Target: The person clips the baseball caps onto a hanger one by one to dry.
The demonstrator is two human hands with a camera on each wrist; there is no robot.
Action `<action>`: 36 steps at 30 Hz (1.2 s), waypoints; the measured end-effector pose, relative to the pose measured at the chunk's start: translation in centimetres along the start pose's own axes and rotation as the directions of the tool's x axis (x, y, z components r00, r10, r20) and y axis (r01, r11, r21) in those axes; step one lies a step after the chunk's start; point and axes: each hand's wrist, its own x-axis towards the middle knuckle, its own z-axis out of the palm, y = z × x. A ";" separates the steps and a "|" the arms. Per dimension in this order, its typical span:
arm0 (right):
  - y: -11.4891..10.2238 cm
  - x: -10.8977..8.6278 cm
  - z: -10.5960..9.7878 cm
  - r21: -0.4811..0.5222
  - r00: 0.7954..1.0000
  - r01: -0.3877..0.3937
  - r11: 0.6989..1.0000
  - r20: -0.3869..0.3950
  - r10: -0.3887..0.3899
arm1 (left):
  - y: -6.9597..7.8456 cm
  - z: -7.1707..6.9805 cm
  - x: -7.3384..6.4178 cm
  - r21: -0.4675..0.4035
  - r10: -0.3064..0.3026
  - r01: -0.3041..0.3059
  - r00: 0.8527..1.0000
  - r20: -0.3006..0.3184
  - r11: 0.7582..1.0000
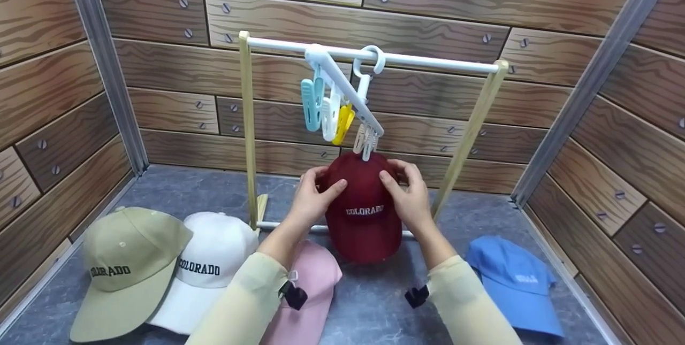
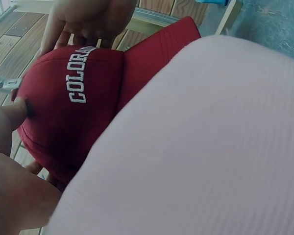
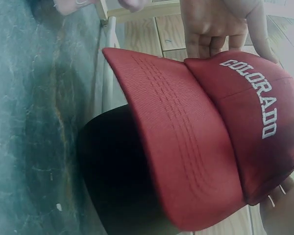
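A dark red baseball cap (image 1: 364,235) with white COLORADO lettering is held below a white clip hanger (image 1: 342,80), brim down and front toward me. My left hand (image 1: 312,198) grips the left side of its crown, thumb on the front and fingers behind. On the opposite side, my right hand (image 1: 411,195) holds the crown the same way. The beige clips (image 1: 366,140) at the hanger's near end meet the cap's top; in the left wrist view, a pale clip (image 2: 10,84) sits right at the crown (image 2: 44,117). Light blue, white and yellow clips (image 1: 343,123) hang farther left.
The hanger hooks over the white top bar (image 1: 439,62) of a wood-legged rack. Left of it lie an olive cap (image 1: 134,248), a white cap (image 1: 219,243) and a pink cap (image 1: 313,281), partly behind my left sleeve. A blue cap (image 1: 514,281) lies at the right.
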 end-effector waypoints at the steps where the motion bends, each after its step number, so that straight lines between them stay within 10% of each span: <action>1: 0.1 -0.1 -0.1 -0.008 1.000 0.003 1.000 -0.001 -0.003 | -0.1 0.0 0.0 -0.002 -0.002 0.002 1.000 -0.002 1.000; 36: 2.8 -3.6 -1.7 -0.059 1.000 0.017 0.998 0.021 -0.016 | -2.3 -0.1 -1.7 0.071 -0.039 0.039 0.999 -0.006 0.997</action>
